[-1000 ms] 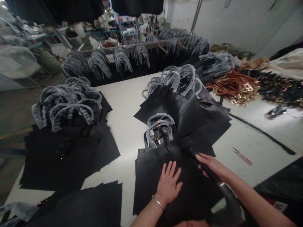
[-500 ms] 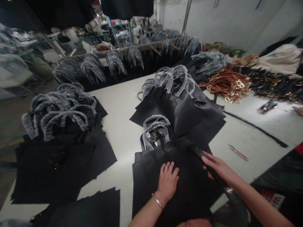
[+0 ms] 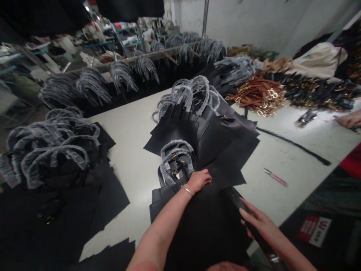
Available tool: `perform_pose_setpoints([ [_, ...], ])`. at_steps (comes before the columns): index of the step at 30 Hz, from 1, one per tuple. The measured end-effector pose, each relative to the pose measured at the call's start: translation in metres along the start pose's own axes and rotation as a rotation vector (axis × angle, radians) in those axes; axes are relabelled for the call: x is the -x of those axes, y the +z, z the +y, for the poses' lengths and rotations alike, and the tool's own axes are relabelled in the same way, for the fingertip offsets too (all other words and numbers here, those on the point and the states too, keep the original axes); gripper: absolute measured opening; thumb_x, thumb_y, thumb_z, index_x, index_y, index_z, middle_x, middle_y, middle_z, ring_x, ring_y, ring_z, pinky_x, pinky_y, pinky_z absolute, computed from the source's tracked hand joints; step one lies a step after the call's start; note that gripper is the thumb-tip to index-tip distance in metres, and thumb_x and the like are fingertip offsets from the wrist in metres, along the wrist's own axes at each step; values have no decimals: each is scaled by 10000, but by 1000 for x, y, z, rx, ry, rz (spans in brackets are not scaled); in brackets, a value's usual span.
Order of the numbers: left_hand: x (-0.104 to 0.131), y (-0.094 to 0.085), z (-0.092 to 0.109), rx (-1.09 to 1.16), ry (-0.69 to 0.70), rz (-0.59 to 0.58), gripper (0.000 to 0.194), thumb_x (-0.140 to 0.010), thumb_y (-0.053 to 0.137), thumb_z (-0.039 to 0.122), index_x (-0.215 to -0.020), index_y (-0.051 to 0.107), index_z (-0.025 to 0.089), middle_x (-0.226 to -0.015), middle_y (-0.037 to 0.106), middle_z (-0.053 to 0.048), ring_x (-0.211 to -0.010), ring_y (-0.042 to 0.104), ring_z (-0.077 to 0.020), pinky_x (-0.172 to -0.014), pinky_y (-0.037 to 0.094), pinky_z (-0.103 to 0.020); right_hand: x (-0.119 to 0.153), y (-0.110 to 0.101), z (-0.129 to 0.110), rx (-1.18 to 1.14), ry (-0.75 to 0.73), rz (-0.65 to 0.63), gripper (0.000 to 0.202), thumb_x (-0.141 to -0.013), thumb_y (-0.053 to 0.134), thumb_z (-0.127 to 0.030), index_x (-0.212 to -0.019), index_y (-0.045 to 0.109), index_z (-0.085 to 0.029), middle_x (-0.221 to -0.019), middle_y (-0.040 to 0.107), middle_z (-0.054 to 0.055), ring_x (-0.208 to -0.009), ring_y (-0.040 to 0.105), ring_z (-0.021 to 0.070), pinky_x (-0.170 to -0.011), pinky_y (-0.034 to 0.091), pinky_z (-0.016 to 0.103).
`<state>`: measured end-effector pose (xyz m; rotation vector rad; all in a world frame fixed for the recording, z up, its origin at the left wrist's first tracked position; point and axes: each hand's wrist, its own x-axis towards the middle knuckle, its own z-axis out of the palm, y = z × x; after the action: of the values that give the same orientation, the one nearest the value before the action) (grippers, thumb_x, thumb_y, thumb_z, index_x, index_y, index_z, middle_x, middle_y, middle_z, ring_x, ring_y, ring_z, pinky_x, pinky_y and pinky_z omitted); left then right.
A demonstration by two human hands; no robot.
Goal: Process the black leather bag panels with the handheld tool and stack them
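Black flat bag pieces (image 3: 208, 218) lie stacked in front of me, with plastic-wrapped handles (image 3: 176, 145) and gold-coloured hardware at their far end. My left hand (image 3: 199, 180), a silver bracelet on its wrist, rests at the upper part of this stack with its fingers curled in; what they grip is too dark to make out. On the right, my right hand (image 3: 258, 218) is wrapped round a long black tool (image 3: 254, 226) whose front end is over the right side of the stack.
More black bags with wrapped handles lie at the left (image 3: 56, 143) and beyond the stack (image 3: 197, 124). Pink-handled snips (image 3: 275, 177), a black strap (image 3: 293, 145) and brown straps (image 3: 258, 96) lie at the right. Another person's hand (image 3: 351, 119) shows at the right edge.
My left hand has moved forward from lying spread on the stack to its upper part, fingers now curled. The right hand keeps hold of the tool, slightly lower. The view has shifted right.
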<state>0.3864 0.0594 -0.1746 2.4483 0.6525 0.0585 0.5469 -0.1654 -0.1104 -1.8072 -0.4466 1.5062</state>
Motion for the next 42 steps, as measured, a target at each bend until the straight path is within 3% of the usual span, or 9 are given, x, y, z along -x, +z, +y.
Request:
perform_pose_setpoints([
  [5,-6,2,4,67,-76,-35,163,-891,521,326,-852,668,267,-922,566,-7,-851,569,-146,-740,413,-212,-5,2,5,3,1,-14,796,-774,624,-529,-1418,307,-186,-615,562,-57,-365,497,94,-358,369,210],
  [12,-10,6,16,131,-223,12,166,-866,504,228,-806,657,202,-878,582,-23,-810,581,-157,-743,434,-237,-6,4,5,20,-19,-22,776,-789,595,-521,-1417,296,-179,-644,550,-54,-380,493,92,-375,364,217],
  [20,2,-2,6,328,-177,-67,133,-831,565,229,-763,658,162,-916,645,-21,-862,601,-145,-803,465,-226,-4,1,0,61,-47,-15,784,-791,580,-537,-1427,288,-186,-636,535,-59,-392,489,98,-382,374,231],
  [22,15,-1,11,401,-160,-8,172,-857,538,230,-745,646,159,-1000,645,-29,-945,596,-146,-852,466,-232,-1,-1,-5,65,-51,-13,781,-787,585,-540,-1426,299,-193,-643,541,-55,-404,496,100,-389,380,231],
  [24,34,6,22,447,-167,140,197,-889,490,221,-780,644,163,-1079,623,-49,-1015,579,-157,-904,465,-266,1,-1,-10,73,-48,-20,784,-778,593,-543,-1422,312,-194,-644,543,-54,-403,497,98,-390,383,230],
  [27,68,27,45,326,-178,313,161,-886,486,188,-955,632,186,-1192,570,-72,-1133,529,-192,-1003,438,-363,-3,3,-18,102,-23,-61,785,-774,590,-545,-1417,328,-179,-626,549,-51,-374,491,94,-372,378,222],
  [31,102,57,68,-5,-174,322,334,-854,515,142,-1186,539,178,-1349,477,-99,-1326,361,-255,-1115,313,-516,-24,13,-30,123,28,-133,734,-824,550,-506,-1425,308,-163,-591,547,-51,-328,486,83,-324,351,189],
  [36,111,75,67,-183,-120,284,368,-915,441,185,-1282,463,169,-1431,410,-90,-1385,267,-231,-1122,313,-507,-51,20,-47,113,49,-207,628,-871,521,-492,-1400,353,-199,-604,584,-32,-342,520,89,-312,381,172],
  [42,111,79,63,-195,-126,326,349,-939,431,248,-1280,473,186,-1442,406,-53,-1395,243,-199,-1143,298,-458,-51,0,-54,169,103,-246,666,-865,552,-493,-1411,332,-182,-610,612,-16,-351,541,101,-315,413,174],
])
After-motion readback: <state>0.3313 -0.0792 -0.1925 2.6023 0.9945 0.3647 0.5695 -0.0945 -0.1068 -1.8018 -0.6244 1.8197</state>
